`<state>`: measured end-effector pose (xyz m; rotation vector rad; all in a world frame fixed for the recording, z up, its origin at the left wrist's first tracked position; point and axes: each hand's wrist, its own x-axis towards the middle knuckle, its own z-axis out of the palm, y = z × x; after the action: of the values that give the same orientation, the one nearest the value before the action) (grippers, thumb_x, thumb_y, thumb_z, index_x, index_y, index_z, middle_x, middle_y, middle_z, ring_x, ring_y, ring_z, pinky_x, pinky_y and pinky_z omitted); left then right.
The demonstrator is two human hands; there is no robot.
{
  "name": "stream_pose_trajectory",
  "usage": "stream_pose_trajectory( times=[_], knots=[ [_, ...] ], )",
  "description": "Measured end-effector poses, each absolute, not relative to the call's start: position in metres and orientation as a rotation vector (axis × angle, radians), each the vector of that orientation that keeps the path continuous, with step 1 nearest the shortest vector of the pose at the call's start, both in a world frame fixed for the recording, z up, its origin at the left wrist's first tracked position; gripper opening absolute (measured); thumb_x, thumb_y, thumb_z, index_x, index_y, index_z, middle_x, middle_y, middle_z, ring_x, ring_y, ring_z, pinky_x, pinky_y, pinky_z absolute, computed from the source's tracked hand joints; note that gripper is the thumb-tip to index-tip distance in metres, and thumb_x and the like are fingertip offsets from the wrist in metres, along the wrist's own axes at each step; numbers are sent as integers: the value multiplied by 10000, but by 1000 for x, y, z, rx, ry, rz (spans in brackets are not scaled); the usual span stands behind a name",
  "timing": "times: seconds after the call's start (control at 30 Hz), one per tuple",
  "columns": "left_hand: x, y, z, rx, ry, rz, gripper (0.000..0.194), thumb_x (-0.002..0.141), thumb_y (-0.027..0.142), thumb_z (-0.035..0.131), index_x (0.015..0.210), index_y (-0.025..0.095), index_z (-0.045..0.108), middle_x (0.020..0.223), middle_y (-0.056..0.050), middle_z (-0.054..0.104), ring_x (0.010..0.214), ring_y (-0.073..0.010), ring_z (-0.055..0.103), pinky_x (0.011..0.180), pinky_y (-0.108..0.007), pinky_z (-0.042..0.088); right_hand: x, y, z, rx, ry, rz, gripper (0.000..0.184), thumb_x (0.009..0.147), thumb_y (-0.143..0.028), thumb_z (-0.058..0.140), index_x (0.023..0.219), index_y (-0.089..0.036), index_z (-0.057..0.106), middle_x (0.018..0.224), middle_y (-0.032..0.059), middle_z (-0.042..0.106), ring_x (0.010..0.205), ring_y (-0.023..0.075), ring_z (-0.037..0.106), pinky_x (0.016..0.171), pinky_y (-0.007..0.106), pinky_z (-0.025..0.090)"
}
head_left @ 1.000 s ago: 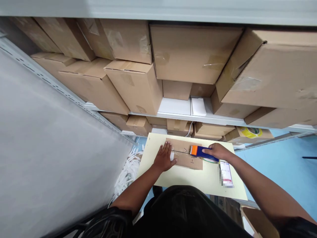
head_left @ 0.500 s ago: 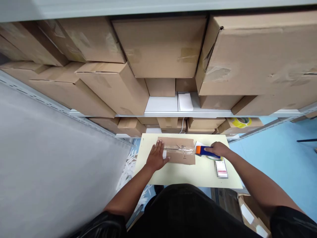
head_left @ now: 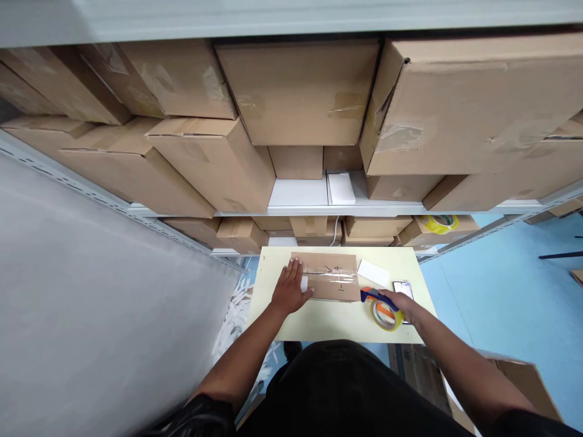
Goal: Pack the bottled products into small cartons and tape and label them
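A flat brown cardboard box (head_left: 332, 276) lies on a pale yellow table (head_left: 328, 318), with a strip of clear tape along its top seam. My left hand (head_left: 290, 286) rests flat on the box's left end, fingers spread. My right hand (head_left: 401, 303) grips a tape dispenser (head_left: 382, 309) with a blue handle and a yellow tape roll, held at the box's lower right corner, just off the box.
A white card (head_left: 373, 272) and a phone (head_left: 403, 288) lie on the table right of the box. Shelves stacked with large cardboard boxes (head_left: 300, 91) rise behind. A yellow tape roll (head_left: 438, 223) sits on a low box. White scraps (head_left: 234, 315) litter the floor at left.
My right hand has drawn the tape dispenser off the box's right end and down toward the table's near edge, tilting it so the roll shows. My left hand has stayed on the box.
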<state>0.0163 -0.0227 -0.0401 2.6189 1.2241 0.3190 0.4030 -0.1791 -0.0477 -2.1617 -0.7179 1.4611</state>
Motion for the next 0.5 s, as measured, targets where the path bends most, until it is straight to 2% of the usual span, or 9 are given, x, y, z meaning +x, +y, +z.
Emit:
stream_pose_trajectory(
  times=[0.07,0.17,0.23,0.3,0.37,0.43,0.5],
  knots=[
    [16,-23,-40,2575,1209,373,1056,903,557,655,1683,103,107,1730,-236,177,1622,-371,115,1298,-579,191,393,-203,-53,-2281,-668,1385,516,973,-581,422,783,-185,692,812,156,782,745,298,759,636,378,577],
    [14,-27,-43,2430,1232,503,1089,881,480,692,1686,113,57,1744,-232,110,1625,-372,85,1295,-579,227,377,-221,-63,-2543,-959,1038,492,987,-540,394,799,-193,688,848,162,769,807,302,742,693,372,540],
    [10,-32,-47,2243,1279,586,1035,926,443,636,1688,129,9,1753,-213,87,1627,-340,113,1295,-550,254,366,-221,-73,-2646,-1279,765,453,992,-489,418,851,-172,709,886,184,756,872,323,726,768,395,520],
    [2,-37,-51,2018,1305,628,908,997,421,521,1691,143,7,1749,-190,154,1618,-290,186,1295,-495,281,358,-214,-85,-2689,-1482,583,421,998,-437,440,928,-143,733,966,214,748,951,344,712,856,425,503],
    [-8,-42,-54,1828,1301,627,784,1036,409,424,1693,151,81,1727,-166,261,1598,-260,266,1290,-462,299,353,-207,-95,-2708,-1561,519,377,988,-389,470,999,-131,744,1044,230,736,1038,359,689,933,447,487],
    [-19,-44,-56,1706,1270,595,718,1034,403,401,1682,166,199,1700,-132,344,1579,-254,318,1286,-463,309,351,-204,-103,-2697,-1577,498,339,956,-342,503,1091,-136,737,1094,227,727,1117,371,658,996,464,476],
    [-30,-45,-58,1645,1215,557,695,1015,386,405,1667,183,278,1677,-98,397,1564,-252,353,1277,-473,327,349,-207,-106,-2625,-1553,433,419,908,-305,527,1250,-125,687,1190,235,703,1212,392,610,1071,499,450]
  ],
)
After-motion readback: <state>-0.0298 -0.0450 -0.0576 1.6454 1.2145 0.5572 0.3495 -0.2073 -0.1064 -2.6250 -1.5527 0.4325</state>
